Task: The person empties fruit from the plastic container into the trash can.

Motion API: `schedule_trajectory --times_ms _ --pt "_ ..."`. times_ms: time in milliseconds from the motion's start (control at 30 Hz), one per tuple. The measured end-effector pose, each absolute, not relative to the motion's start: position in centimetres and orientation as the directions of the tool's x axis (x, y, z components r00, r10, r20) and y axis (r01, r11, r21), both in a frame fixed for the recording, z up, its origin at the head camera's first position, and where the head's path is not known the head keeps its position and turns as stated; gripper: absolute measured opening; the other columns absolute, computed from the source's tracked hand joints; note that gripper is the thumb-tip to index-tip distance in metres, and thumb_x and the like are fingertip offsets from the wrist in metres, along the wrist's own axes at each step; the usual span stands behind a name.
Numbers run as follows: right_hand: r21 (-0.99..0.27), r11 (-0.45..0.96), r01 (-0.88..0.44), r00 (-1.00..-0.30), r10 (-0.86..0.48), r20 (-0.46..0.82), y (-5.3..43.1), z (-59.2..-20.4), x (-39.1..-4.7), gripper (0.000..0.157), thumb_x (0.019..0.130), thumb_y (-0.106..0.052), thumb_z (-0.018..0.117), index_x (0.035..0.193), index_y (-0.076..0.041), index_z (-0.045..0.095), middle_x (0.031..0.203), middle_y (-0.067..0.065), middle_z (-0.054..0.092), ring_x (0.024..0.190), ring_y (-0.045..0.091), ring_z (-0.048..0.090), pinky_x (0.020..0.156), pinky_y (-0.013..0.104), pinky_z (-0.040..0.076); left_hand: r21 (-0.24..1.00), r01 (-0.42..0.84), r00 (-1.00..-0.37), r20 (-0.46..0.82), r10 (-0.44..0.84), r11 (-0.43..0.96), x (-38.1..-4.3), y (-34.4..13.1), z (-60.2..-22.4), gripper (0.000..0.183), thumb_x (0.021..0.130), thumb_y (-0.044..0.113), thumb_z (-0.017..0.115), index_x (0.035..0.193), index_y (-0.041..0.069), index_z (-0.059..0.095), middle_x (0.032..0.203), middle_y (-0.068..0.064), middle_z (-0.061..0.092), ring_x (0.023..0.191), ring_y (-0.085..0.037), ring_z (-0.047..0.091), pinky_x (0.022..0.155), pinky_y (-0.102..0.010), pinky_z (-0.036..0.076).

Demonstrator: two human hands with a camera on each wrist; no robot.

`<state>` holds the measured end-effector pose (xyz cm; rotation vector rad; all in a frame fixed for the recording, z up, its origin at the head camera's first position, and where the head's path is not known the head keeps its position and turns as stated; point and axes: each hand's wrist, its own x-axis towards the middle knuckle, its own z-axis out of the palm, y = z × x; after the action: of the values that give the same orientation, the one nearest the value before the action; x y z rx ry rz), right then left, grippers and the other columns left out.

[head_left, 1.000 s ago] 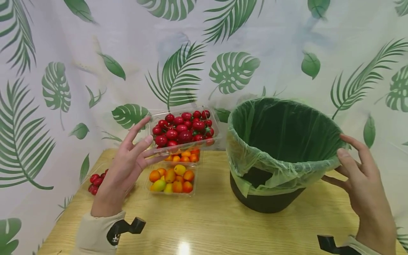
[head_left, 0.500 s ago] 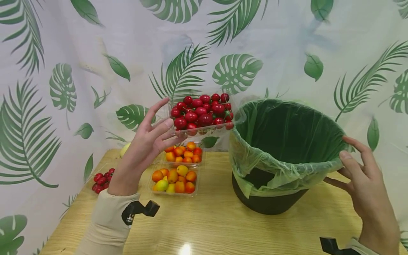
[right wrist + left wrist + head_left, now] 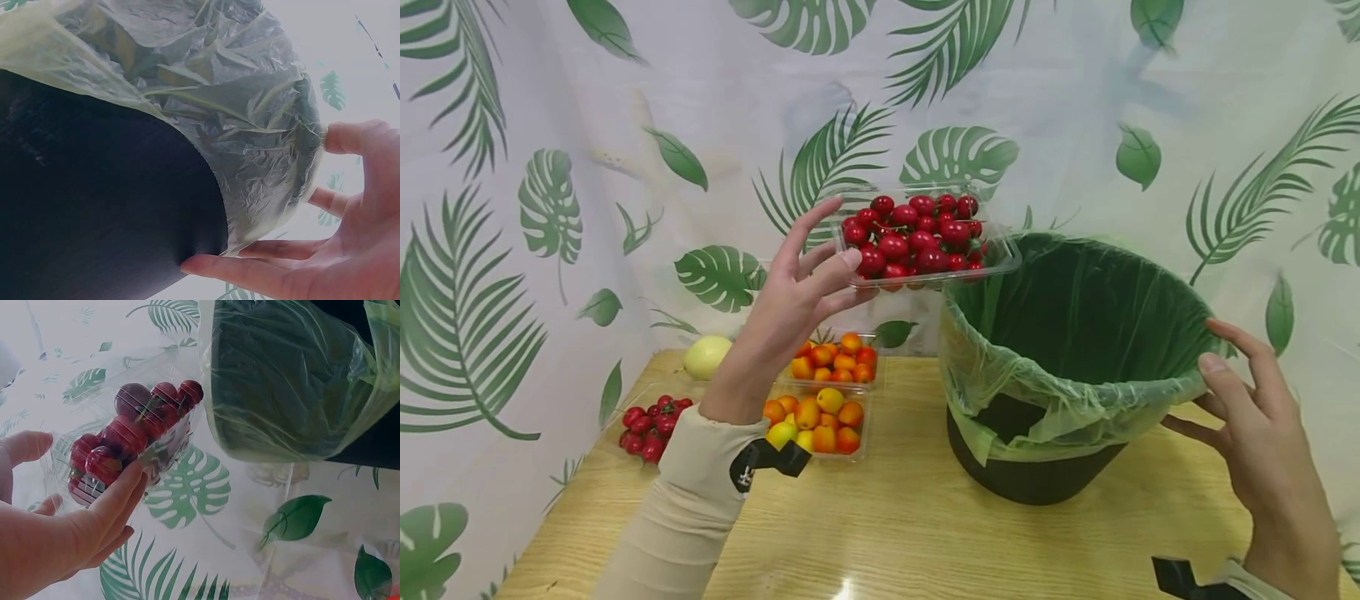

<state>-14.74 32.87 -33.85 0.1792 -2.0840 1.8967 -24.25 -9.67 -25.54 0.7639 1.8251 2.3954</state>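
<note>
My left hand (image 3: pixel 793 296) holds a clear plastic box (image 3: pixel 1000 260) of red cherry-like fruits (image 3: pixel 925 240) in the air, fingers and thumb around its left end. The box's right end hangs over the left rim of a black trash bin (image 3: pixel 1037 483). A translucent green bag (image 3: pixel 1075 393) lines the bin and folds over its rim. On the bin's right side, my right hand (image 3: pixel 1262 425) grips the rim. In the right wrist view, fingers of the right hand (image 3: pixel 350 231) touch the bag and the bin's dark outer wall (image 3: pixel 106 200).
Left of the bin on the wooden table (image 3: pixel 895 533) sit two clear boxes of orange and yellow fruits (image 3: pixel 812 425). Another group of red fruits (image 3: pixel 651 429) and a pale yellow-green round fruit (image 3: pixel 706 357) are farther left. A leaf-patterned curtain (image 3: pixel 1045 75) hangs behind.
My left hand has carried the box of red fruits up and to the right, from above the orange fruits to the bin's rim. The right hand stays at the bin.
</note>
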Motion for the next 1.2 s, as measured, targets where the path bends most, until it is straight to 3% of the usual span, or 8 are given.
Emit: schedule_trajectory --times_ms 233,400,600,733,1000,1200 --pt "-0.953 0.101 -0.285 -0.947 0.124 0.296 32.8 -33.7 -14.7 0.052 0.102 -0.021 0.041 0.150 -0.025 0.023 0.155 0.007 -0.006 0.128 0.059 0.006 0.061 0.021 0.054 0.909 0.270 -0.859 0.376 0.348 -0.317 -24.9 -7.6 -25.0 0.064 0.088 0.011 0.066 0.142 0.032 0.039 0.148 -0.008 0.023 0.134 -0.024 0.028 0.091 -0.046 0.048" --pt "-0.954 0.094 -0.283 -0.948 0.123 0.293 32.8 -33.8 -14.5 0.052 0.102 -0.021 0.040 0.150 -0.025 0.023 0.155 0.007 -0.006 0.130 0.057 0.009 0.061 0.021 0.054 0.908 0.209 -0.853 0.351 0.386 -0.363 -25.2 -6.3 -25.0 0.062 0.090 0.010 0.063 0.143 0.033 0.038 0.145 -0.015 0.027 0.128 -0.029 0.039 0.093 -0.047 0.047" --pt "-0.956 0.098 -0.278 -0.951 0.115 0.288 32.7 -33.8 -14.6 0.052 0.102 -0.021 0.040 0.150 -0.026 0.023 0.156 0.005 -0.005 0.131 0.054 0.012 0.061 0.022 0.054 0.926 0.190 -0.857 0.318 0.405 -0.326 -24.9 -5.0 -24.3 0.061 0.090 0.010 0.062 0.143 0.031 0.038 0.140 -0.016 0.035 0.116 -0.031 0.050 0.093 -0.049 0.046" --pt "-0.957 0.089 -0.276 -0.952 0.114 0.285 32.7 -33.8 -14.7 0.052 0.102 -0.021 0.041 0.150 -0.026 0.023 0.156 0.006 -0.005 0.131 0.055 0.011 0.061 0.022 0.055 0.934 0.235 -0.861 0.328 0.388 -0.269 -24.2 -4.2 -23.4 0.063 0.089 0.008 0.063 0.143 0.026 0.039 0.141 -0.013 0.034 0.122 -0.027 0.044 0.091 -0.050 0.048" --pt "-0.957 0.074 -0.279 -0.952 0.113 0.286 32.6 -33.9 -14.7 0.051 0.102 -0.020 0.041 0.150 -0.025 0.025 0.156 0.008 -0.004 0.134 0.041 0.026 0.062 0.024 0.055 0.910 0.349 -0.820 0.413 0.397 -0.225 -24.2 -3.0 -23.4 0.062 0.088 0.002 0.061 0.144 0.016 0.037 0.137 -0.016 0.037 0.101 -0.029 0.058 0.085 -0.048 0.051" --pt "-0.954 0.071 -0.291 -0.949 0.109 0.297 32.7 -33.8 -14.8 0.051 0.102 -0.020 0.040 0.150 -0.025 0.024 0.156 0.007 -0.005 0.131 0.055 0.010 0.061 0.023 0.055 0.868 0.467 -0.775 0.494 0.395 -0.169 -24.5 -2.2 -23.9 0.061 0.087 0.001 0.063 0.142 0.013 0.040 0.141 -0.014 0.034 0.114 -0.035 0.051 0.082 -0.042 0.054"
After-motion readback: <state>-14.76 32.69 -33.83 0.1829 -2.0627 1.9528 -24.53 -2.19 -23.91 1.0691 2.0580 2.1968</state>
